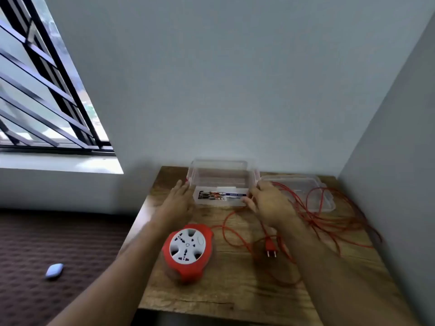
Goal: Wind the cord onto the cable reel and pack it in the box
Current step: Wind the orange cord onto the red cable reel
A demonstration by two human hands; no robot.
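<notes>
Wooden table (235,290) sits in the corner, grain and dark knots visible, butted against pale grey walls (235,78) at the back and on the right. Window (47,90) upper left, black horizontal bars across it, white sill (58,163) below, blurred greenery outside. Left of the table: dark brown quilted surface (47,243), looks like a mattress, can't confirm. Small pale blue oval object (54,270) lies on it, well apart from the table; too blurred to identify.

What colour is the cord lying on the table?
Red-orange cord, like its plug; seen in the head view.
</notes>
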